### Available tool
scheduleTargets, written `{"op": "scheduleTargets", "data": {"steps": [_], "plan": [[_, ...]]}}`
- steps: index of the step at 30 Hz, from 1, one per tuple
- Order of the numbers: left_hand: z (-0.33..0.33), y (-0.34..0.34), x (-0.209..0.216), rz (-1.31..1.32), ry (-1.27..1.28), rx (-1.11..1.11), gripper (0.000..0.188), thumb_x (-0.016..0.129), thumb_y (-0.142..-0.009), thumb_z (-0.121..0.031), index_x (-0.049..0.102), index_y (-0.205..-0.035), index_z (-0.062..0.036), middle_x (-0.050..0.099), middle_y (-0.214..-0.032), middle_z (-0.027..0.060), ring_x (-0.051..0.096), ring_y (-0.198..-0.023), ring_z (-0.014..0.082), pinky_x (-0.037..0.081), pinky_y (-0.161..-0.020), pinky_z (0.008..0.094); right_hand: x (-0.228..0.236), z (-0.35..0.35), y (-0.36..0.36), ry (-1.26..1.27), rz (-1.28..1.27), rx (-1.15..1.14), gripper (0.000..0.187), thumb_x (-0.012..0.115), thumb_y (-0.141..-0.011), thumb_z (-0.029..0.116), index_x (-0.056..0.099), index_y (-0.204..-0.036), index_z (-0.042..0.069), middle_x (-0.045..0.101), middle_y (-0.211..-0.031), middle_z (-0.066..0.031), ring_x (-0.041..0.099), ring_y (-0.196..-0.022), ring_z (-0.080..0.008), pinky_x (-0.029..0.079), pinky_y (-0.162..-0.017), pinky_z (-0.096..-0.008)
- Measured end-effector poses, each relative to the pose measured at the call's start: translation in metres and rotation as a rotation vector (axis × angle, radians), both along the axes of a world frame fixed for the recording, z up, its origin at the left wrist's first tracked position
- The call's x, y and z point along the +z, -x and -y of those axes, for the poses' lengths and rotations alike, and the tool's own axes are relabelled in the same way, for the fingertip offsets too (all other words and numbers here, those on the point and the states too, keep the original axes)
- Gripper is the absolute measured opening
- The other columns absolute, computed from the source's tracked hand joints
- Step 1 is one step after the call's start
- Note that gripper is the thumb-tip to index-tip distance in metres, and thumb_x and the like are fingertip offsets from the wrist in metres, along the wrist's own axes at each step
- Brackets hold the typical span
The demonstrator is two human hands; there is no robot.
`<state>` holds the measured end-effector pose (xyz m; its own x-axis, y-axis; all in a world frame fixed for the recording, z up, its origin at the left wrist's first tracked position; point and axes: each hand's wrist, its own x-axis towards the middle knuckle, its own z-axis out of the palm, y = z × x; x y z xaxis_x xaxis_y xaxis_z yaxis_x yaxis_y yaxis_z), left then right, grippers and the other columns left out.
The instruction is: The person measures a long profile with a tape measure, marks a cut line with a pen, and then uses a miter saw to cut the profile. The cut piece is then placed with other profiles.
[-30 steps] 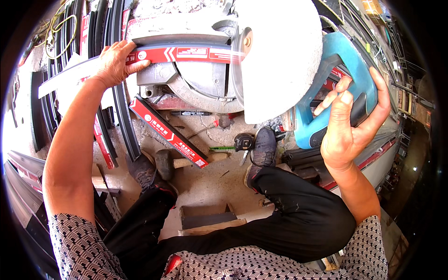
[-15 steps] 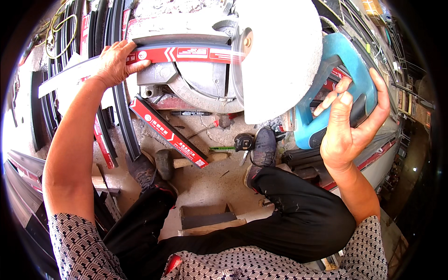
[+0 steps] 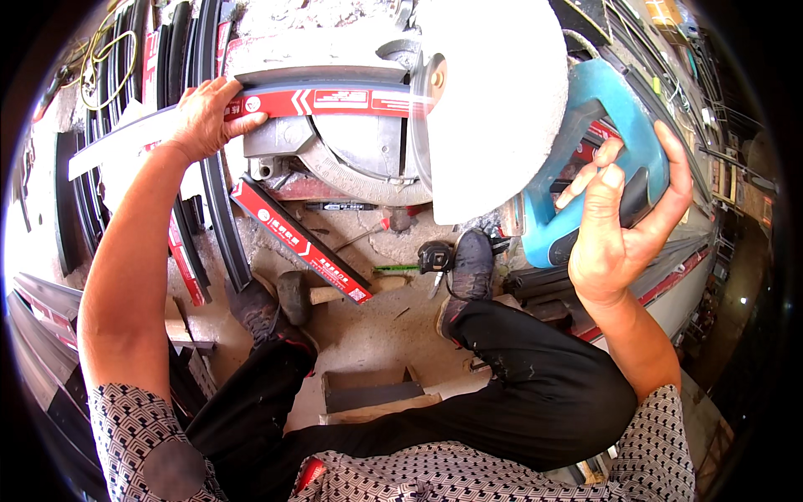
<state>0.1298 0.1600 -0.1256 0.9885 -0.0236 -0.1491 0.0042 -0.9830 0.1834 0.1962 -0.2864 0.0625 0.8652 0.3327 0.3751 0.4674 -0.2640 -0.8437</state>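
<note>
A long strip of dark profile with a red printed label lies along the fence of a miter saw. My left hand presses on it left of the blade, fingers over the far edge and thumb along the label. The saw's round blade guard is washed out white, and the blade's cutting edge cannot be made out. On the right, my right hand is around the saw's blue loop handle at its black grip, some fingertips showing inside the loop.
A short red-labelled profile piece leans below the saw, near a mallet, a tape measure and a black marker. More dark profiles are gathered at left. My shoes stand among these things.
The saw's guard and handle, with my right hand on it, have shifted slightly left. My left hand stays on the strip. A dark round patch now covers part of my left sleeve.
</note>
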Motion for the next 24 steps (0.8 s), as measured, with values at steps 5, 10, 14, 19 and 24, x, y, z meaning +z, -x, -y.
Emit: {"op": "scheduleTargets", "data": {"steps": [5,10,14,19,24], "plan": [[0.001,0.001,0.0,-0.003,0.0,-0.002,0.081,0.066,-0.089,-0.075,0.066,-0.121,0.0002,0.066,-0.111,0.0162,0.063,-0.114,0.0348,0.044,-0.105,0.0481,-0.001,0.0,0.001,-0.015,-0.018,0.002,0.059,0.057,-0.104,-0.004,0.031,-0.156,0.005,0.062,-0.106,-0.0093,0.058,-0.069,-0.0097,0.054,-0.061,-0.0255],[0.002,0.001,0.001,0.001,-0.009,0.005,0.081,0.064,-0.088,-0.078,0.067,-0.115,-0.002,0.066,-0.11,0.0165,0.064,-0.112,0.0364,0.045,-0.105,0.0493,-0.003,0.002,0.0,-0.017,0.005,0.027,0.059,0.057,-0.103,-0.006,0.031,-0.155,0.005,0.062,-0.108,-0.0101,0.058,-0.068,-0.0091,0.054,-0.06,-0.0251],[-0.001,0.003,0.002,0.004,0.003,0.004,0.079,0.065,-0.088,-0.077,0.068,-0.115,-0.0029,0.067,-0.111,0.0168,0.064,-0.113,0.0373,0.045,-0.105,0.0498,-0.003,0.001,0.001,-0.013,0.012,0.024,0.059,0.057,-0.102,-0.006,0.032,-0.155,0.004,0.061,-0.11,-0.0109,0.058,-0.069,-0.0087,0.054,-0.06,-0.0244],[0.0,0.001,0.003,-0.004,0.018,0.002,0.073,0.068,-0.09,-0.071,0.067,-0.118,-0.0029,0.067,-0.109,0.017,0.063,-0.113,0.0378,0.044,-0.102,0.0513,-0.005,0.002,0.002,-0.042,0.01,-0.004,0.06,0.058,-0.1,-0.008,0.034,-0.154,0.003,0.057,-0.122,-0.0134,0.06,-0.08,-0.011,0.055,-0.068,-0.0247],[-0.01,0.003,-0.015,0.09,0.055,-0.014,0.063,0.075,-0.089,-0.059,0.065,-0.111,-0.0014,0.065,-0.103,0.0169,0.063,-0.106,0.0389,0.045,-0.097,0.0517,-0.006,-0.001,0.007,0.023,-0.011,-0.178,0.055,0.063,-0.095,-0.009,0.046,-0.147,-0.005,0.051,-0.141,-0.0161,0.057,-0.124,-0.0233,0.051,-0.103,-0.0338]]}}
